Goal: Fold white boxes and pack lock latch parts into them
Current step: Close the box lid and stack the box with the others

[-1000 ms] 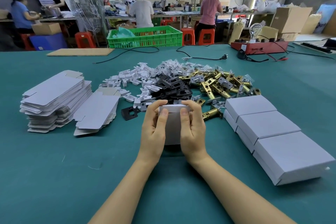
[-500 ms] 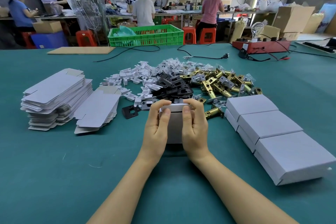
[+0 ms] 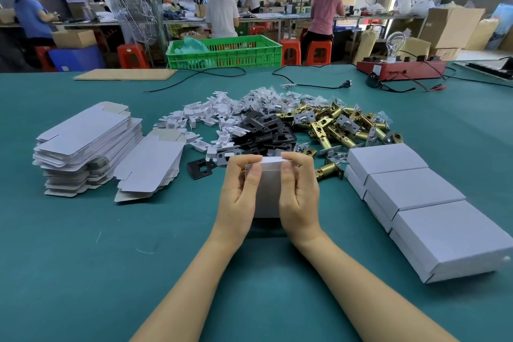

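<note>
Head view, ctr of green table point(image 3: 83, 272): white box point(image 3: 268, 191) stood upright on the mat, clamped between left hand point(image 3: 240, 194) and right hand point(image 3: 299, 194). Thumbs pressed on near face close to top edge, fingers curled over the top. Both grips narrow, closed on the box. Lid state can't tell, top covered by fingers.

Room to move: bare mat near side and far left, wide and clear up to the forearms. Tight on the right: finished boxes point(image 3: 416, 191) in a row running toward btm-right, stacked 2 high, nearest end close to the right wrist but apart. Left: flat blanks stack point(image 3: 86, 147), second, lower pile point(image 3: 150, 166) leaning beside it, well apart from left hand.

Just behind the box: black strike plates point(image 3: 263, 130), one single black plate point(image 3: 201, 171) near left fingers. White plastic pieces point(image 3: 200, 116) further left/back. Brass latches point(image 3: 341, 128) back-right, one brass latch point(image 3: 329, 171) just beside right hand, partly hidden by it. Small bagged parts point(image 3: 266, 98) at rear of heap, too small to ID.

Far edge: cardboard sheet point(image 3: 125, 74), green crate point(image 3: 224, 51), black cable point(image 3: 311, 83), red unit point(image 3: 399, 69). Box base hidden by hands. Both forearms cut off at btm edge.
</note>
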`<state>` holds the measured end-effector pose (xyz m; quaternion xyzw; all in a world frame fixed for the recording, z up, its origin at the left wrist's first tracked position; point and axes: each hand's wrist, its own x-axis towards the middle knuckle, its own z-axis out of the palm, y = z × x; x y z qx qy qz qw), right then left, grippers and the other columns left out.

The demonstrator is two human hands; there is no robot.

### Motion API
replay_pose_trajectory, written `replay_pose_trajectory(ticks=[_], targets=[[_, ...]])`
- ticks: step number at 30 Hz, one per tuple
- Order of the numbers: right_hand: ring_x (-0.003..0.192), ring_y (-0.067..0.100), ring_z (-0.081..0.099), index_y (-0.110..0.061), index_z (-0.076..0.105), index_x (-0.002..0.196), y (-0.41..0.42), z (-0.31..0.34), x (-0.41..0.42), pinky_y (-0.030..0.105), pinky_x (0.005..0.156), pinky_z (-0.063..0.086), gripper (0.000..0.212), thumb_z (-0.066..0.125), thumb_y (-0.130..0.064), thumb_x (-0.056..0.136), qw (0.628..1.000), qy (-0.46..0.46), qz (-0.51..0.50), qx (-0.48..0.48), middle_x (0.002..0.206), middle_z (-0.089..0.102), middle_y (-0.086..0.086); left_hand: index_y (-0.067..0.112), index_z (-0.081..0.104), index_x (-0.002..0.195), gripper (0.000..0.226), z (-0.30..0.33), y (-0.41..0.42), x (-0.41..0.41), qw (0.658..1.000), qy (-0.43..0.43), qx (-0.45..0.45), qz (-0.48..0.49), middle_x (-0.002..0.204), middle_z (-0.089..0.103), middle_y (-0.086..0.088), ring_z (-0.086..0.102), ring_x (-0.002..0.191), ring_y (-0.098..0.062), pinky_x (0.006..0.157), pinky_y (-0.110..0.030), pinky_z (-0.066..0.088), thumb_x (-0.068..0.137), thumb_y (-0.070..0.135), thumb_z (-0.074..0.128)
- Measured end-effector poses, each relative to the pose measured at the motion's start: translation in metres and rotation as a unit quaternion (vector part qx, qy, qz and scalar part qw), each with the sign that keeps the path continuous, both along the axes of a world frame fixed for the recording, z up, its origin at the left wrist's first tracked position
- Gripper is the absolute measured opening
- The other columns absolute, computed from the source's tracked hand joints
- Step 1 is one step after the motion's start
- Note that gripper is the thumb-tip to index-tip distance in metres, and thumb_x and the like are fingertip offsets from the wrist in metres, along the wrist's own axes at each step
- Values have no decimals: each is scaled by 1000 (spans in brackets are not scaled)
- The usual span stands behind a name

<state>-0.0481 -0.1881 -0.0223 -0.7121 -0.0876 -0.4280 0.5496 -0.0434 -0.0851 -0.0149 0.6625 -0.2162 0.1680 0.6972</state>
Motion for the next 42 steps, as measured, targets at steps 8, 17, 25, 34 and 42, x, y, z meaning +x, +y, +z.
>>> replay_pose_trajectory(ticks=[8, 17, 25, 34, 42], targets=[[86, 14, 54, -24, 53, 101, -5, -1, 3, 17, 80, 41, 12, 42, -24, 97, 1000, -23, 3, -12, 92, 57, 6, 26, 53, 99, 8, 1, -1, 1, 1000, -9, 5, -1, 80, 56, 27, 49, 72, 4, 72, -10, 40, 97, 23, 46], [82, 5, 48, -27, 47, 95, -4, -3, 3, 12, 78, 38, 5, 42, -27, 96, 1000, -6, 12, -18, 93, 47, -14, 28, 49, 101, 9, -4, 0, 3, 999, -28, 36, 13, 84, 55, 20, 48, 75, 5, 75, -9, 39, 98, 22, 43], [104, 15, 56, -48, 39, 117, -8, -2, 6, 27, 86, 49, 34, 53, -25, 97, 988, 125, 88, 2, 117, 55, -8, 61, 23, 130, 59, -14, 3, 10, 992, 96, 86, -5, 113, 61, 2, 63, 99, -7, 83, -15, 47, 102, 18, 50], [87, 28, 65, -43, 42, 97, -22, 4, 12, 45, 71, 56, 23, 58, -28, 95, 926, 252, 73, 271, 99, 62, 13, 37, 50, 132, 32, -18, 7, 15, 977, 154, 145, 28, 91, 64, 3, 60, 69, -2, 63, -16, 49, 100, 29, 53], [93, 14, 49, -18, 48, 103, -27, -1, 15, 21, 75, 41, 39, 68, -44, 83, 950, 311, -9, 18, 106, 46, 0, 17, 70, 103, 14, -14, 14, 19, 965, 262, 4, 32, 85, 62, -12, 57, 46, -17, 42, -27, 50, 98, 21, 57]])
